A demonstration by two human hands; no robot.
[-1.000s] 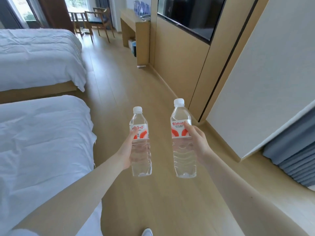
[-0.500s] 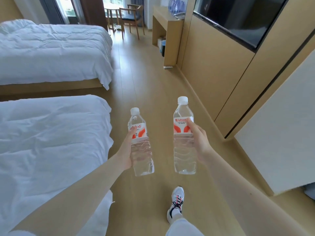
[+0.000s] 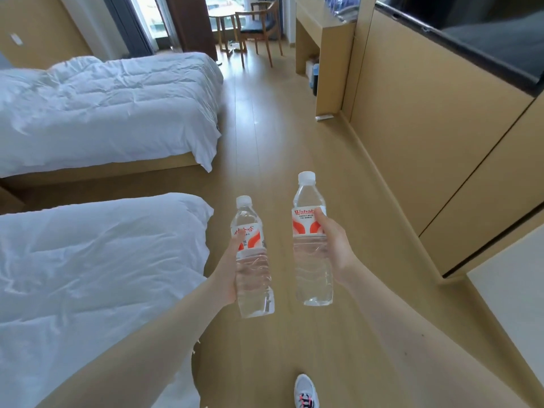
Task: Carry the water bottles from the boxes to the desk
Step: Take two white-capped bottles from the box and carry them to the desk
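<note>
Over the aisle floor between near bed and wall panel, the view is further along than 0.5 s ago and the desk is closer. Left hand wraps the left water bottle and right hand wraps the right water bottle. The bottles are apart, long axes near vertical, caps up. The left one's top leans slightly left.

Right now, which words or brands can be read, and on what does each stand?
"Wahah", cut off by the right hand, on the white-and-orange label of its clear plastic water bottle.
Small print beneath: too blurred.
Red Chinese characters on the second bottle, in the left hand: blurred, unreadable.
</note>
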